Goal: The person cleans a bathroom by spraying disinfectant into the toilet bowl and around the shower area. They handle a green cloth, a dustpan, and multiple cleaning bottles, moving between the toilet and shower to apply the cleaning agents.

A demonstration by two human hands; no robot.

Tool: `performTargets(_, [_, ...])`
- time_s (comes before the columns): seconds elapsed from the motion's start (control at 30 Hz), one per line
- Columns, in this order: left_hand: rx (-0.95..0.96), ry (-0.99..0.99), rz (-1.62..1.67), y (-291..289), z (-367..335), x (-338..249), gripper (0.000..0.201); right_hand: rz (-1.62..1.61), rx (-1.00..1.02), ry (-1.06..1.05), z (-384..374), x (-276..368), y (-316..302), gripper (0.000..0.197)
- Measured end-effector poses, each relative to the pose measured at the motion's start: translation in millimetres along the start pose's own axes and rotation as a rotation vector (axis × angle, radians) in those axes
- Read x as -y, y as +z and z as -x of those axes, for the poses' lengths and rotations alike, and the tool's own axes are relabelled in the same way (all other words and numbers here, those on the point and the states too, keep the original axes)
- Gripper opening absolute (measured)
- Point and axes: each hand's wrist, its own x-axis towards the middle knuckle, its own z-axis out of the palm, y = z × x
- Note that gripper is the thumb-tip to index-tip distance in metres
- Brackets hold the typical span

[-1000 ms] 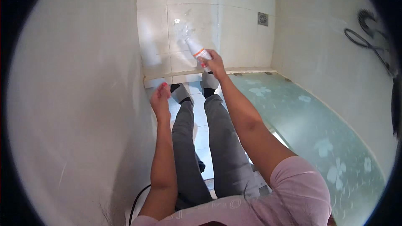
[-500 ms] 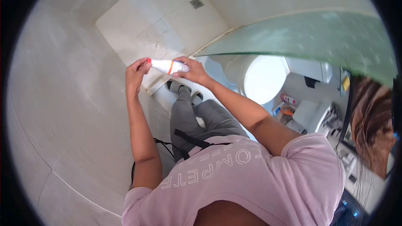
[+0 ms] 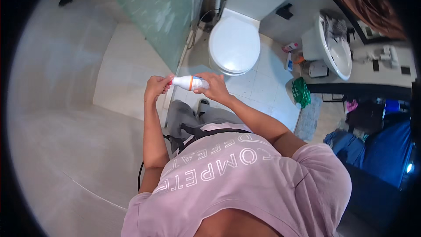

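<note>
A white plastic bottle (image 3: 186,82) with an orange band lies sideways between my two hands, in front of my chest. My right hand (image 3: 212,86) is wrapped round the bottle's body. My left hand (image 3: 156,86) pinches the cap end with its fingers. Below the hands are my grey trousers (image 3: 188,114) and one shoe on the tiled floor.
A white toilet (image 3: 234,44) with its lid down stands just ahead. A green glass shower screen (image 3: 153,13) runs to the left of it. A washbasin (image 3: 335,46) and counter are at the right, with small bottles (image 3: 290,57) and a green cloth (image 3: 301,91) on the floor.
The view has swung from the shower wall round to the toilet. The bottle came down from the wall to chest height, turned sideways, and my left hand took hold of its cap end.
</note>
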Motion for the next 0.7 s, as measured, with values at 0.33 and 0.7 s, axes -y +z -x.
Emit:
performTargets(0.33, [0.303, 0.341, -0.320, 66.7, 9.3, -112.9, 0.031, -0.538, -0.281, 0.384, 75.9, 6.5, -57.3, 0.049])
performTargets(0.7, [0.998, 0.579, -0.395, 134.3, 11.6, -223.7, 0.027, -1.599, -0.387, 0.526, 111.1, -2.0, -85.5, 0.045])
